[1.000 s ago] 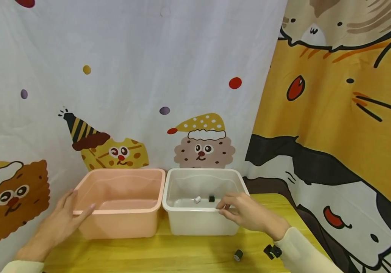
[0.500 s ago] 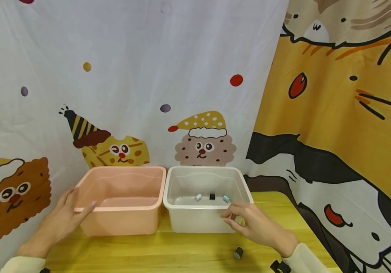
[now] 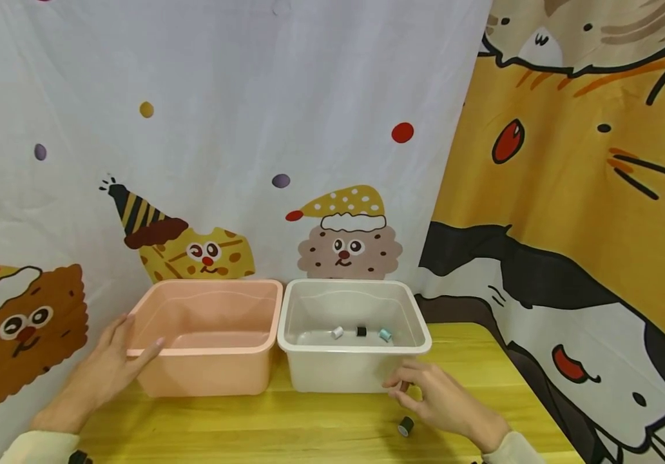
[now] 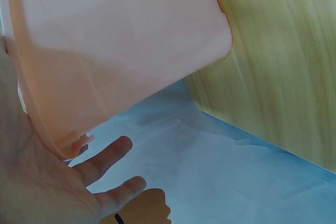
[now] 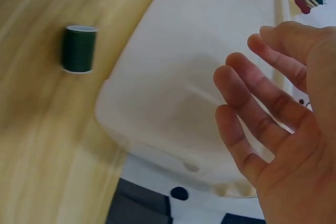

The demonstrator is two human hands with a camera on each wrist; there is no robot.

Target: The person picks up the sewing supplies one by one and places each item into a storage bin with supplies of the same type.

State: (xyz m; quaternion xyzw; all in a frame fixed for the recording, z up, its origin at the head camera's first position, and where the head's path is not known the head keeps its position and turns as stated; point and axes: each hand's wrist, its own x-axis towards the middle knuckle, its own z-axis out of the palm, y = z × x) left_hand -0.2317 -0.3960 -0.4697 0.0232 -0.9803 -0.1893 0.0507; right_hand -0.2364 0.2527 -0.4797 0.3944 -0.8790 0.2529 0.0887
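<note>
My left hand [image 3: 103,370] rests at the left front corner of the pink bin [image 3: 205,374], its thumb over the front rim. In the left wrist view its visible fingers stretch out straight past the bin's corner. My right hand [image 3: 437,396] hovers in front of the white bin [image 3: 338,374], fingers loosely bent and holding nothing. Below it on the table, a dark green thread spool [image 5: 79,50] lies on its side. Inside the white bin lie a white spool [image 3: 337,332], a black spool [image 3: 361,331] and a light blue spool [image 3: 386,334].
Both bins stand side by side on the yellow wood-grain table [image 3: 222,425]. Behind them hangs a white curtain [image 3: 216,129] with cartoon prints. An orange cartoon-cat cloth [image 3: 541,193] hangs along the right side, close to the table's edge.
The right hand has drawn back from over the white bin's rim toward the green spool. The light blue spool now shows inside that bin. The left hand stays at the pink bin.
</note>
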